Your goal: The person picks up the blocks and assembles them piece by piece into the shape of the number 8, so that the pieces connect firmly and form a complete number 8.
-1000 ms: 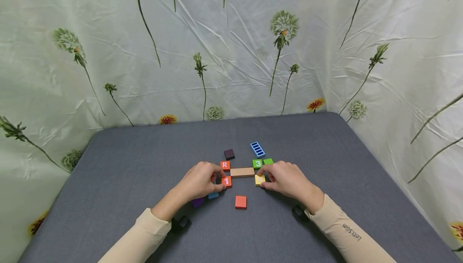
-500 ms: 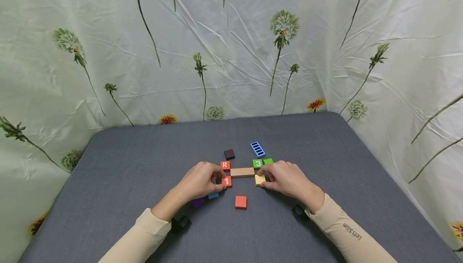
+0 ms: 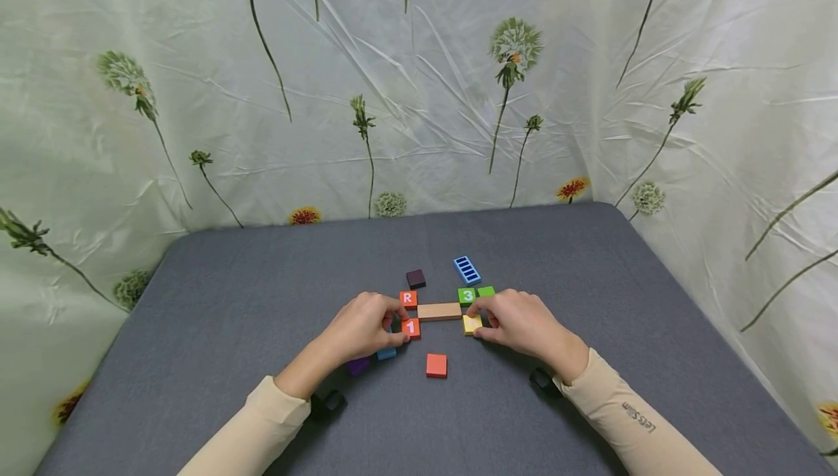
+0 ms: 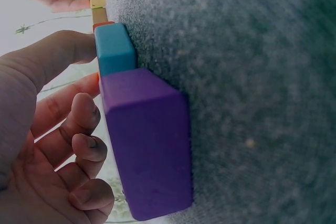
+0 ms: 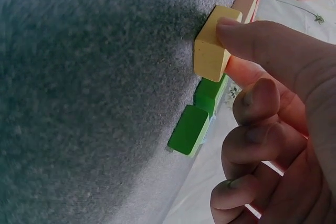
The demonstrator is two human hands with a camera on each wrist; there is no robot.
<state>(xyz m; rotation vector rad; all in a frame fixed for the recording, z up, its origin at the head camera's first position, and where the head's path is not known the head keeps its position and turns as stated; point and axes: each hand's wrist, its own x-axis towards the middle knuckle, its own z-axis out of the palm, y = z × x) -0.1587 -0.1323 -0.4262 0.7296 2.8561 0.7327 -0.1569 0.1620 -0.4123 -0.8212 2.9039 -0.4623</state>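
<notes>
In the head view, my left hand (image 3: 361,324) pinches a red block marked 1 (image 3: 410,328) between thumb and index finger. Opposite it, my right hand (image 3: 526,323) has thumb and index finger on a yellow block (image 3: 471,324). The right wrist view shows that thumb pressed on the side of the yellow block (image 5: 211,51), other fingers curled beside it. Between the two hands lies a tan wooden bar (image 3: 439,311). A red block marked R (image 3: 408,298) sits at its left end, and a green block marked 3 (image 3: 466,296) at its right end.
A second green block (image 3: 486,292) adjoins the numbered one. Farther back are a blue striped block (image 3: 467,270) and a dark block (image 3: 415,279). One plain red block (image 3: 436,365) lies nearer. Purple (image 4: 149,145) and light blue (image 4: 115,48) blocks lie beside my left hand.
</notes>
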